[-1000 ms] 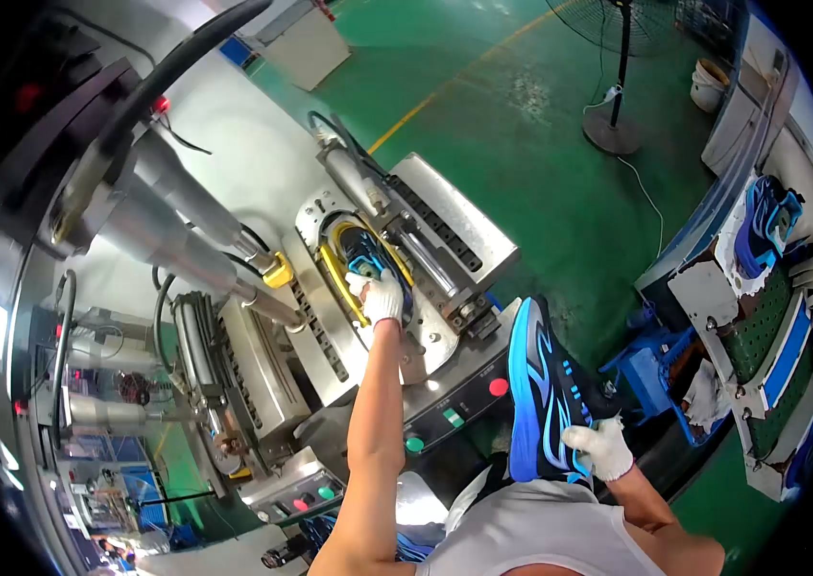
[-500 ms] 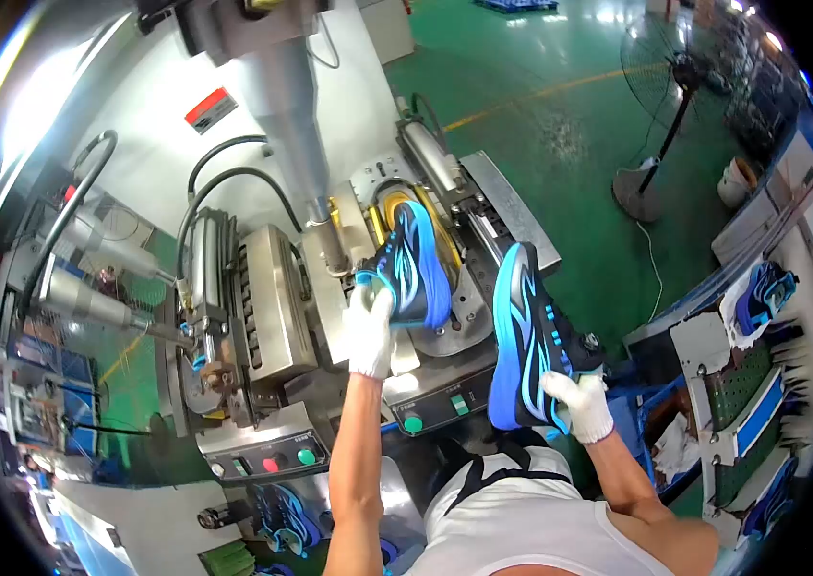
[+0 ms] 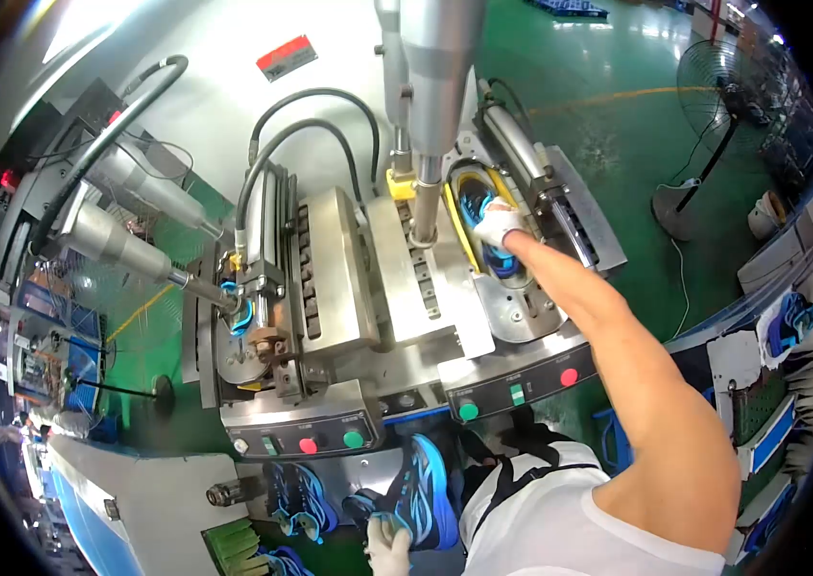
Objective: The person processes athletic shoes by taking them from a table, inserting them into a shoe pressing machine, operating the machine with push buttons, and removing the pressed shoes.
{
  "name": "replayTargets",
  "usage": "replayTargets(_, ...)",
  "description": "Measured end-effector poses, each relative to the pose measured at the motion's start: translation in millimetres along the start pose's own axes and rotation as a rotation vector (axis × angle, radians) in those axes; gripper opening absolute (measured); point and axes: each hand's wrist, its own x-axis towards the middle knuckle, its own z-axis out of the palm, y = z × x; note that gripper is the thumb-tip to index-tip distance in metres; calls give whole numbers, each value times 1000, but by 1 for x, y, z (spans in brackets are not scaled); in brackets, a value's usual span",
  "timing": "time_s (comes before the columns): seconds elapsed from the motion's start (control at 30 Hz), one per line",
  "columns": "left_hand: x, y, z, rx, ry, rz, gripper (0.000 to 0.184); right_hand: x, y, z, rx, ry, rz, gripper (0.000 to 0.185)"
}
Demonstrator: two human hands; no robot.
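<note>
The right hand (image 3: 498, 223) is the nearer to the first shoe (image 3: 473, 202) — curled over its middle, grip impossible to tell — which lies lengthwise along the yellow-edged cradle (image 3: 452, 226). The left hand's (image 3: 387, 549) fingers are closed on a second shoe (image 3: 429, 492), this side of the button panel (image 3: 493, 396).

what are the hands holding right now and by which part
The left hand holds a shoe near its ankle opening. The right hand is on a second shoe; whether it grips cannot be told.
</note>
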Motion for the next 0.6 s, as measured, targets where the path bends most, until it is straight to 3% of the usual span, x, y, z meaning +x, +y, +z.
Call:
replayTargets(0.07, -22, -33, 4, 68, 138, -132, 74, 3, 11, -10, 91, -126, -2, 50)
replayTargets(0.1, -23, -24, 22, 122, 234, -226, 72, 20, 23, 23, 31, -14, -72, 52)
replayTargets(0.13, -23, -20, 38, 171, 334, -314, 69, 13, 17, 4, -2, -100, -95, 53)
replayTargets(0.2, -1, -100, 62, 422, 416, -137, 84, 2, 8, -8, 41, -69, -8, 50)
replayTargets(0.27, 14, -160, 95, 512, 495, -308, 85, 3, 9, -24, 113, -243, -44, 55)
replayTargets(0.3, 11, -147, 102, 383, 512, -313, 84, 4, 15, -11, 117, -91, -56, 63)
replayTargets(0.33, 4, -125, 100, 249, 541, -332, 83, 4, 17, -15, 127, -134, -79, 66)
replayTargets(0.37, 15, -171, 100, 159, 562, -130, 84, 3, 27, -9, 290, -146, -127, 68)
replayTargets(0.4, 9, -138, 95, 156, 537, -217, 83, -22, 18, -30, 366, -196, -105, 66)
replayTargets(0.43, 8, -145, 97, 284, 527, -313, 84, -29, 24, -13, 254, -49, -82, 60)
replayTargets(0.47, 9, -122, 93, 264, 510, -361, 85, -75, 6, -40, 195, -97, -42, 58)
replayTargets(0.5, 14, -151, 96, 288, 472, -359, 86, -137, -20, -62, 541, -27, -103, 65)
replayTargets(0.57, 13, -153, 98, 300, 492, -327, 84, -245, -49, -61, 822, 7, -358, 81)
replayTargets(0.6, 16, -159, 99, 255, 508, -347, 83, -284, -50, -53, 749, 4, -577, 88)
